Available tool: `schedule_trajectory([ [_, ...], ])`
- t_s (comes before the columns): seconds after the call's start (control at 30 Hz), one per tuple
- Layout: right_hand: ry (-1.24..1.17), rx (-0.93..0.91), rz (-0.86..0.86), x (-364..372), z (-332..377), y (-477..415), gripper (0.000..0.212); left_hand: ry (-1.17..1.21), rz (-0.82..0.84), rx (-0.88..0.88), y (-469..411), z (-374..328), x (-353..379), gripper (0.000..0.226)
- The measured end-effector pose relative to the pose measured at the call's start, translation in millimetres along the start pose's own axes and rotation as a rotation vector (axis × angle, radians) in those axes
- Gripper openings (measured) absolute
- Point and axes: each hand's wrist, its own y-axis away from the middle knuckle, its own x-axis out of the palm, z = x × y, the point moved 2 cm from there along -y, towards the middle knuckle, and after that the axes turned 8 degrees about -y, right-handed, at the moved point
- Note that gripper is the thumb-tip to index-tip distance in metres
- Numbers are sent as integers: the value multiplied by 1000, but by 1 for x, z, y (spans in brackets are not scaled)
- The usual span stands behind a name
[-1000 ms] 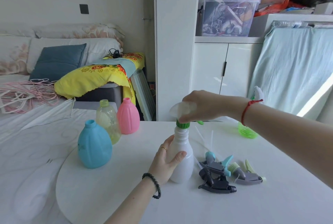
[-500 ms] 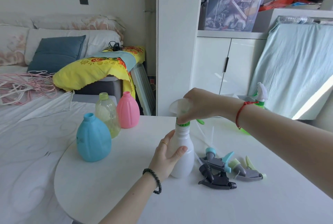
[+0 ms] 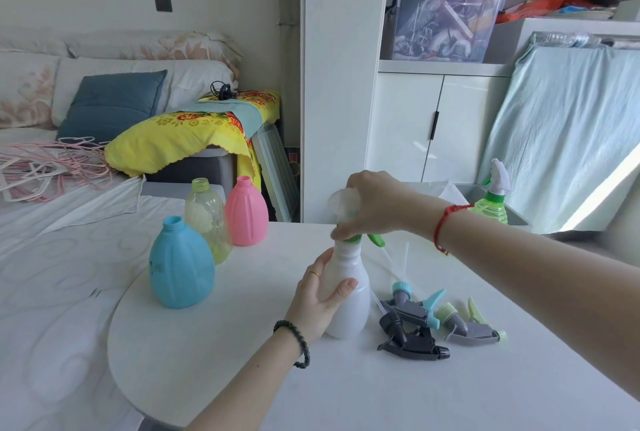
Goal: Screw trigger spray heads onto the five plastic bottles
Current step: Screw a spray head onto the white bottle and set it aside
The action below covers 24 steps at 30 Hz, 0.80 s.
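White bottle (image 3: 348,306) stands upright, centre of the table (image 3: 221,361). Left hand (image 3: 320,302) wraps its body; right hand (image 3: 372,205), directly above, pinches the spray head (image 3: 341,203) collar (green). Bottle axis vertical, so the turning falls to the right hand.

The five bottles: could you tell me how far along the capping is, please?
Done: the green bottle at the far right wears its head. In hand: the left hand steadies the white bottle while the right hand grips its spray head. Left: the blue, clear and pink bottles stand open; three loose heads lie nearby.
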Motion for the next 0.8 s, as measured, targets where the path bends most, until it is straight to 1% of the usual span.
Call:
schedule_trajectory([
  [0.07, 54, -31, -19, 4, 0, 0, 53, -6, 0, -3, -1, 2, 0, 48],
  [0.1, 21, -40, 11, 4, -1, 0, 54, -11, 1, 0, 0, 2, 1, 47],
  [0.17, -84, -32, 93, 0, -2, 0, 61, -15, 2, 4, 0, 1, 1, 45],
  [0.2, -108, -25, 98, -2, -2, 1, 65, -15, 3, 6, -1, 1, 1, 45],
  [0.27, -72, -14, 26, -1, -2, 1, 66, -9, 8, 11, 0, 0, 0, 45],
  [0.33, 6, -31, -32, 3, 0, 1, 61, 2, 6, 10, -1, -1, 0, 46],
  [0.37, -5, -35, -16, 3, 0, 2, 59, 7, 7, 12, -1, -1, 0, 46],
  [0.43, -117, -13, 82, -1, -2, 4, 57, 7, 11, 15, -1, -1, 0, 47],
  [0.47, -145, -4, 125, -4, -3, 4, 60, 7, 8, 11, -1, 0, 0, 47],
  [0.5, -136, -5, 133, -5, -4, 4, 64, 7, 6, 7, -1, 1, 1, 47],
  [0.63, 9, -29, -5, 3, -2, 2, 67, 9, 2, 6, -2, 1, 0, 46],
  [0.67, 27, -34, -2, 3, 0, 2, 67, 12, 3, 5, -2, 2, 0, 45],
  [0.8, -81, -19, 125, -3, -2, 1, 65, 15, 3, 9, -2, 3, 1, 48],
])
